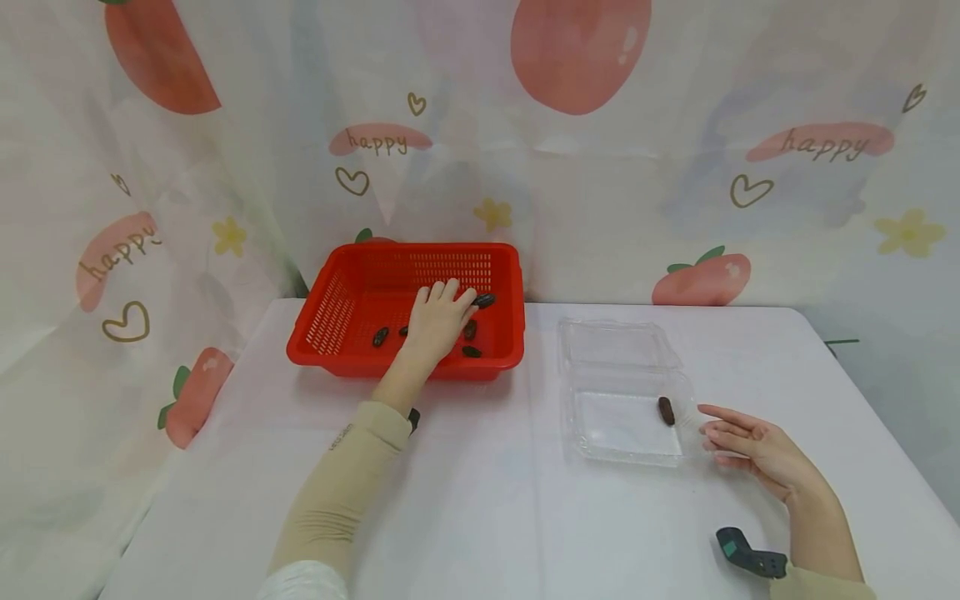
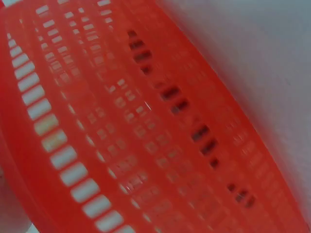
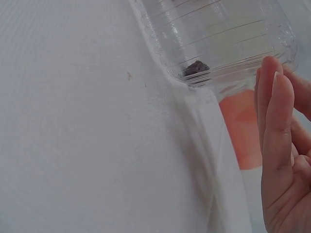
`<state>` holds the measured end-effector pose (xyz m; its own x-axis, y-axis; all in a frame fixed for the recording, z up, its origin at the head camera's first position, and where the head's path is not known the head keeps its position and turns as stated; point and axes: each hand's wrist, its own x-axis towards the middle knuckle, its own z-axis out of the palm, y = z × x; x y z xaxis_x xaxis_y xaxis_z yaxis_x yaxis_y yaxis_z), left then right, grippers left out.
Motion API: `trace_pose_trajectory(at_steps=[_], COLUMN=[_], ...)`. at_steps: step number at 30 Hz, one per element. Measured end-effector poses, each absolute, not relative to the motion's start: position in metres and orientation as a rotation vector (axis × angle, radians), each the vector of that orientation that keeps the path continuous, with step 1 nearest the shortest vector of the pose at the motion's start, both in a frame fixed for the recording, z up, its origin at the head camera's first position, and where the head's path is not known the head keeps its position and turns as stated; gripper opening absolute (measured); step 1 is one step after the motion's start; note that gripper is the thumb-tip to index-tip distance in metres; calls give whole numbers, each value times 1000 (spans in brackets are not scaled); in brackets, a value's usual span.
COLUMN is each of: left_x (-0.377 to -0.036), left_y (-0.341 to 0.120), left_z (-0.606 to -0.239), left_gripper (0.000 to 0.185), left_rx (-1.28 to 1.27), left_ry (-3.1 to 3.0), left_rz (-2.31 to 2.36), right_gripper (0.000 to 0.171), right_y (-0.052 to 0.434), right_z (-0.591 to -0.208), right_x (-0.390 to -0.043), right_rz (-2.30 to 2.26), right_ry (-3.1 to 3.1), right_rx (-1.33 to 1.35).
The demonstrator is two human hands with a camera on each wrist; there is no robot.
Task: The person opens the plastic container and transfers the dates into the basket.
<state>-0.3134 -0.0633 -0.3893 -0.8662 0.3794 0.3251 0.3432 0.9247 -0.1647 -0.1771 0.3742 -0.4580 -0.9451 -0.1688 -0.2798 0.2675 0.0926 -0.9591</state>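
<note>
White table (image 1: 487,500): left hand (image 1: 438,321) inside red basket (image 1: 330,317) (walled).

The word "happy" was legible on the backdrop cloth (image 1: 600,208) behind my counter, printed in thin script across pink patches: once at upper centre-left, once at upper right, and once, partly folded, at left. Small lettering ran along my left sleeve (image 1: 341,475) but was too small to read.
</note>
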Motion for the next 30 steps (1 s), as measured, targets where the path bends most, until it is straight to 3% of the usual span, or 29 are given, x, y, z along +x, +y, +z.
trace_pose_trajectory(at_steps=[16,30], left_x=[-325,-334], left_y=[-120,-141], left_z=[-399,-409], left_gripper=[26,28], left_rx=[-425,-420], left_ry=[-2896,-3033], left_rz=[89,121], right_gripper=[32,31], right_y=[374,374], right_z=[-456,-456], right_x=[-178,-177], right_rz=[-1926,-1907], right_ry=[2041,2055], right_rx=[91,98])
